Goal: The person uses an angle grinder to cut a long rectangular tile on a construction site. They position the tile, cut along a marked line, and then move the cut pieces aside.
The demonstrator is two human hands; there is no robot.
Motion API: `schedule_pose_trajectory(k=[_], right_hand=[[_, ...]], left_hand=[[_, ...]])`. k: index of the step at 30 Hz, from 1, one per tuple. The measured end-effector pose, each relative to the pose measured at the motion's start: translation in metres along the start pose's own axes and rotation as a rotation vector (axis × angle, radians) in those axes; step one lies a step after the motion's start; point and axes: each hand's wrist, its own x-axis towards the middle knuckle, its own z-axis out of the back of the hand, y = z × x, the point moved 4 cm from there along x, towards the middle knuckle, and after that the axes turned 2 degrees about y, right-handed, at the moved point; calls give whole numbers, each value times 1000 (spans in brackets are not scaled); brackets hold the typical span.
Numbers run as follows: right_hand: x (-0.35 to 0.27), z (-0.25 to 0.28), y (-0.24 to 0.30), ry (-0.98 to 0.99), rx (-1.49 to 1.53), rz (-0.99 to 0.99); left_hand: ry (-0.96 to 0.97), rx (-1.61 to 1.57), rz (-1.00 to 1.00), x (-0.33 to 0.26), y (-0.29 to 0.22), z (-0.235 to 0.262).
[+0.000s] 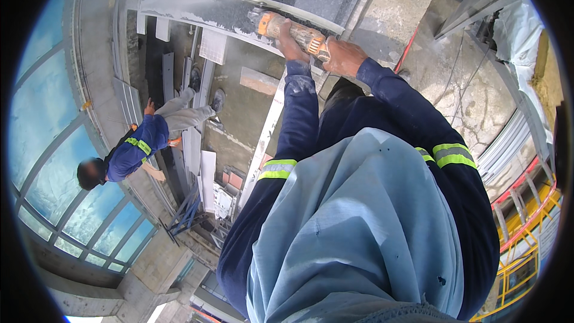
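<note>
Both of my hands are closed on an orange angle grinder (273,24), dusty and lying lengthwise across the view. Its body is gripped by my left hand (290,43) near the head. Further back, my right hand (344,58) wraps the rear handle. The grinder's head reaches over the edge of a dark speckled stone slab (233,11) coated with pale dust. The disc is too blurred to make out against the slab. White dust hangs in the air left of the tool.
A co-worker in a blue reflective shirt (139,146) stands at the left beside large windows (48,98). Long metal profiles (168,78) and a broken slab piece (259,81) lie on the floor. Cables (463,78) trail over concrete at the right, near a yellow railing (520,269).
</note>
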Motion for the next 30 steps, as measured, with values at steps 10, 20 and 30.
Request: schedule_pose_trajectory(k=[10,20,30], right_hand=[[-3,1,-3,-2,8,3],[11,-1,2,-8,-6,-5],[-14,-1,-6,-11,45,5]], left_hand=[[1,-12,27,3,8,3],[40,2,35,9,-1,0],[29,10,11,-6,10,3]])
